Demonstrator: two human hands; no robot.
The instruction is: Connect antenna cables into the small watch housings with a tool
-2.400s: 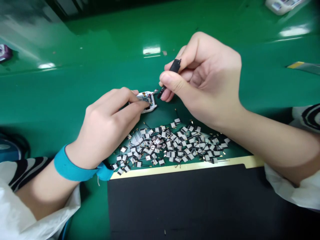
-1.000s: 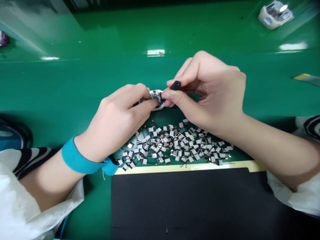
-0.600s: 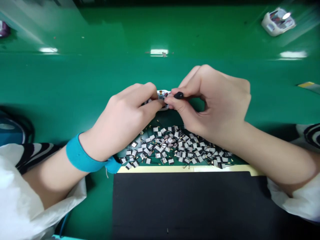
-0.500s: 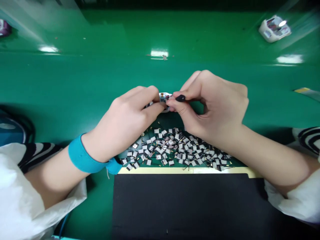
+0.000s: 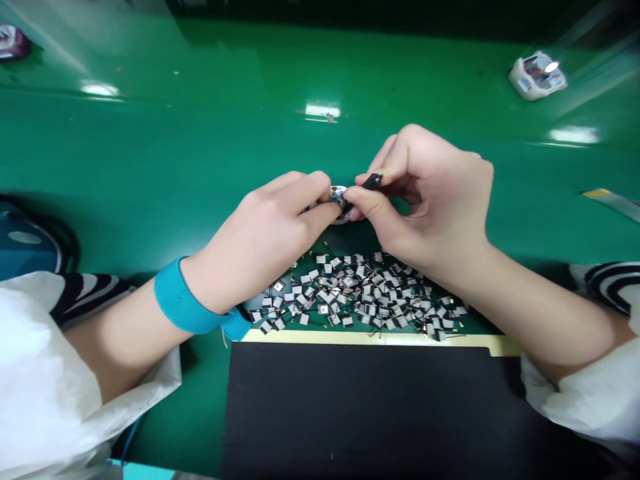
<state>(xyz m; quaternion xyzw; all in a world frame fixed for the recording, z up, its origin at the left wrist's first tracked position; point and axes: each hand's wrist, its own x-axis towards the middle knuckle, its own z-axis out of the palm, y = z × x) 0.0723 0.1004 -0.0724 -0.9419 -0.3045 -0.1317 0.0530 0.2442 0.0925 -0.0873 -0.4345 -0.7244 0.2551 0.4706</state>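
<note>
My left hand (image 5: 285, 223), with a teal wrist strap (image 5: 187, 297), is closed around a small white housing (image 5: 339, 193) that has electronic parts inside. Its fingers cover most of that housing. Between thumb and fingertips, my right hand (image 5: 425, 190) pinches a short black tool (image 5: 373, 181), its lower end at the housing's right side. The exact kind of tool is hidden by the fingers. Just below both hands lies a loose pile of small modules (image 5: 350, 290), square and grey-white, with short black leads and tiny gold-coloured ends.
A black mat (image 5: 360, 407) with a cream strip (image 5: 300, 337) along its top edge lies nearest me on the green work surface (image 5: 225, 133). At the back right stands a white open housing (image 5: 537, 75); a purple one (image 5: 13, 43) is at far left. A blue object (image 5: 27, 240) sits left.
The black tool in my right hand has tilted more upright and risen slightly. Both hands stay at the housing, and the whole view has shifted a little.
</note>
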